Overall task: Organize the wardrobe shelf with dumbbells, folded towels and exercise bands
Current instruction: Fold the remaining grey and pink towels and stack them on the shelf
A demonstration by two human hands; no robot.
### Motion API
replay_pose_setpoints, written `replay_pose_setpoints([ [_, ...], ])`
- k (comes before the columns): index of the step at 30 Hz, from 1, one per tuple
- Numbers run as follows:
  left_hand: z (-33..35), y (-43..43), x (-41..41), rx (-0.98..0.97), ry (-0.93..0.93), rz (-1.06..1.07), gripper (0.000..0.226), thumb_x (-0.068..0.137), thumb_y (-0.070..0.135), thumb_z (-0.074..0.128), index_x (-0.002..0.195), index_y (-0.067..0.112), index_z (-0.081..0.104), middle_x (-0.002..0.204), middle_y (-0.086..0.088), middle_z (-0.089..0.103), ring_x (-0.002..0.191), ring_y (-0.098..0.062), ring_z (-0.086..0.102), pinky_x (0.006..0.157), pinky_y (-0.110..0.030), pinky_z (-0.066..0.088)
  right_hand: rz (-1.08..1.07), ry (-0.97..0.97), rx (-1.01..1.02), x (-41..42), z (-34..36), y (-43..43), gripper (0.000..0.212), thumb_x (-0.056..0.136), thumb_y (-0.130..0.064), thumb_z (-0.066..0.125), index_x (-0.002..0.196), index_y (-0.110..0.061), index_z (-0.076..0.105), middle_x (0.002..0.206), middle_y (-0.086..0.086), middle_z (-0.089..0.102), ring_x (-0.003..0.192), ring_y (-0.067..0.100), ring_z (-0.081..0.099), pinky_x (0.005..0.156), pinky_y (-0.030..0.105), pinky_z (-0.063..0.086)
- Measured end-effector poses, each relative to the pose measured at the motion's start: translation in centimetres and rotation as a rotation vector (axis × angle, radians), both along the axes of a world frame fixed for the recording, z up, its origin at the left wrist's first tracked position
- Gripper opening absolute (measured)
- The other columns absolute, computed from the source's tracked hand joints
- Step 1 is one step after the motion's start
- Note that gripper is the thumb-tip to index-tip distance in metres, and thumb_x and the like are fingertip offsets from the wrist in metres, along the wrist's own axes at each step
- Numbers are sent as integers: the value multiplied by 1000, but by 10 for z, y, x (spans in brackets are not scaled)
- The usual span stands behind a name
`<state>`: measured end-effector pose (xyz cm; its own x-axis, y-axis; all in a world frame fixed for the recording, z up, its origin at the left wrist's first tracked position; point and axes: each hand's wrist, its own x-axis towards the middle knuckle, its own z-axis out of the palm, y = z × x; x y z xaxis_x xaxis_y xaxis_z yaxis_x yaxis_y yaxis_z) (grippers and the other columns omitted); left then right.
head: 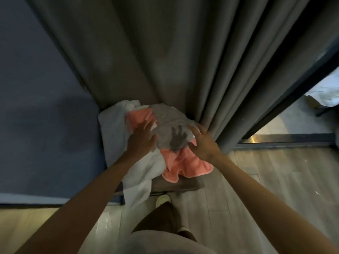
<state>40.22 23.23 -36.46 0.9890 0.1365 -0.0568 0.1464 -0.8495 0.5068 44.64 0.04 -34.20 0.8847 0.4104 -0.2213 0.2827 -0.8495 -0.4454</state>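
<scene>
Nearest, a brown trouser leg [161, 222] and a pale slipper [163, 199] stand on the wood floor [256, 176]. Both bare forearms reach from the near corners toward the middle, converging on a heap of towels.

The left hand [142, 139] is palm down with its fingers straight and slightly spread, pointing far and a little right. It lies on the heap where grey meets pink and grips nothing. The right hand [201, 143] is also palm down, fingers fanned wide and lightly bent, pointing far-left. It holds nothing, and its shadow falls on the grey cloth just beside it, so it appears to be slightly above the cloth.

The heap sits on a low dark stand [183, 187]. The grey towel [168, 120] is on top, its long axis running near to far. The pink towel [185, 165] lies under it, showing at the far left and spilling in ruffles over the near-right edge. The white towel [139, 171] is on the left, running near to far and drooping off the near-left corner toward the floor.

A blue mattress [40, 110] lies to the left. Behind the heap hangs a grey curtain [165, 52], and white bedding [326, 92] shows far right.
</scene>
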Motion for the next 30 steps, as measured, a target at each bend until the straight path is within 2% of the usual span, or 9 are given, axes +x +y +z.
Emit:
replay_pose_setpoints([
  [6, -49, 36, 61, -95, 68, 45, 65, 97, 32, 50, 152, 24, 17, 156, 0, 26, 141, -19, 29, 107, -37, 36, 59, 25, -10, 67, -53, 44, 74, 90, -34, 61, 151, -21, 21, 158, 10, 15, 146, 29, 12, 116, 40, 17],
  [10, -87, 51, 96, -66, 89, 44, 63, 98, 30, 49, 152, 19, 18, 155, -5, 28, 142, -22, 25, 111, -35, 30, 78, 100, -16, 101, -96, 66, 75, 92, -39, 59, 151, -29, 14, 161, 6, 7, 148, 24, -2, 116, 41, 8],
  [13, -115, 57, 115, -53, 112, 70, 63, 99, 32, 48, 151, 20, 16, 156, -5, 25, 142, -21, 24, 111, -33, 27, 66, 163, 29, 120, -125, 78, 79, 91, -33, 61, 151, -35, 11, 161, 9, 0, 148, 26, -5, 117, 42, 11],
  [16, -137, 60, 124, -25, 170, 88, 69, 95, 29, 55, 151, 25, 16, 156, -6, 24, 141, -26, 25, 106, -39, 32, 46, 181, 24, 130, -151, 86, 71, 91, -27, 60, 150, -32, 21, 160, 13, 0, 147, 32, 9, 116, 39, 21],
  [19, -147, 59, 128, 63, 210, 140, 67, 94, 34, 56, 150, 28, 21, 154, -8, 26, 140, -27, 25, 107, -37, 29, 11, 170, 71, 135, -164, 88, 59, 92, -23, 59, 146, -21, 36, 154, 14, 22, 138, 32, 33, 111, 35, 29],
  [21, -146, 56, 128, 115, 147, 122, 59, 96, 34, 53, 148, 25, 28, 151, -8, 33, 138, -25, 31, 106, -33, 27, 12, 155, 87, 137, -165, 83, 53, 93, -25, 58, 143, -16, 41, 150, 13, 33, 134, 30, 38, 111, 34, 29],
  [25, -127, 54, 127, 34, -11, 189, 38, 99, 17, 49, 136, 11, 48, 131, -13, 57, 116, -28, 53, 91, -24, 34, 2, 137, 175, 140, -149, 65, 47, 91, -15, 61, 136, -8, 50, 139, 16, 46, 128, 30, 43, 109, 29, 28],
  [28, -102, 49, 126, -125, -22, 269, 32, 97, 14, 51, 127, 5, 55, 124, -15, 61, 112, -30, 56, 92, -29, 39, -19, 63, 279, 139, -123, 44, 28, 88, -7, 64, 116, -9, 60, 114, 8, 57, 103, 24, 56, 92, 27, 41],
  [30, -82, 41, 120, -256, -45, 361, 26, 97, 15, 52, 120, 3, 57, 117, -16, 63, 108, -30, 58, 92, -32, 41, -4, 0, 352, 135, -101, 29, 17, 88, -6, 63, 99, -18, 58, 100, 1, 56, 83, 10, 54, 78, 16, 41],
])
